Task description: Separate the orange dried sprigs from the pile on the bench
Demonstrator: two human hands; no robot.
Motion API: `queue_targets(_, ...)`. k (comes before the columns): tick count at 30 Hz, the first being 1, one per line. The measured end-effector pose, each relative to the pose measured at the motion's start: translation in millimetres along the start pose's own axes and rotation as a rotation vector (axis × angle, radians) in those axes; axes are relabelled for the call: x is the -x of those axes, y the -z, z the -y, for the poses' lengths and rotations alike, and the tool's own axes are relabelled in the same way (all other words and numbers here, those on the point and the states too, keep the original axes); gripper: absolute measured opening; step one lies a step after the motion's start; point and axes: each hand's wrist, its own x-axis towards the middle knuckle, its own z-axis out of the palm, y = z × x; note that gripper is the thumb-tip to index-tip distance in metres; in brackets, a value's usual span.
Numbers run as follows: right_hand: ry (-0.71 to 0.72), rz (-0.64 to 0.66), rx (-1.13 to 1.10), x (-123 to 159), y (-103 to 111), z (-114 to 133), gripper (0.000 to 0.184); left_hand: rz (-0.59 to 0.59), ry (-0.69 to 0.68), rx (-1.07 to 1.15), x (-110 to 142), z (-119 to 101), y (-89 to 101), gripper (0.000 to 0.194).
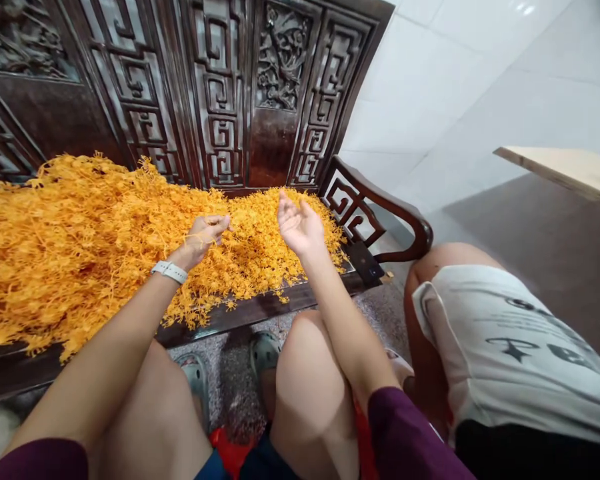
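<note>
A big heap of thin orange strands [80, 227] covers the seat of a dark carved wooden bench [260, 310]. My left hand [204, 235], with a white watch on its wrist, hovers over the right part of the heap and pinches a few orange strands between its fingertips. My right hand [298, 223] is raised just to the right of it, palm turned up, fingers apart, holding nothing. Both hands are above the thinner right end of the heap, a small gap between them.
The bench's carved backrest [220, 87] rises behind the heap, its curved armrest [380, 207] at the right. Another person's bent knee and white shorts [500, 347] are close at my right. A pale table edge [570, 170] lies at far right. My knees and sandals are below.
</note>
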Motion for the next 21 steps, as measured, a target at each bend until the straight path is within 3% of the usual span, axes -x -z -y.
queue_targets(2,-0.180,-0.209,-0.095,-3.4,-6.5,-12.8,0.023,0.000,0.019,0.067,0.4,-1.1,-9.4,0.041)
queue_targets(4,-0.263,-0.257,-0.073,-1.2,-14.9,-21.6,0.022,0.020,0.017,0.114,2.0,-3.4,-19.4,0.040)
queue_targets(10,-0.079,-0.204,0.069,-2.1,-26.8,-30.6,0.010,0.055,-0.002,0.200,10.5,-13.4,-39.5,0.049)
queue_targets(13,-0.045,-0.321,-0.011,-10.9,-20.4,-31.5,0.023,0.003,-0.014,0.193,10.8,-15.5,-36.9,0.044)
queue_targets(17,-0.066,-0.487,-0.018,-18.2,-11.2,-33.9,0.024,-0.068,-0.017,0.177,7.3,-12.7,-28.4,0.037)
queue_targets(19,-0.098,-0.410,0.045,-16.5,-11.3,-36.6,0.026,-0.065,-0.015,0.176,6.9,-10.6,-27.2,0.038)
queue_targets(21,-0.140,-0.244,0.145,-12.3,-15.0,-40.9,0.028,-0.048,-0.015,0.180,8.2,-9.3,-29.0,0.042)
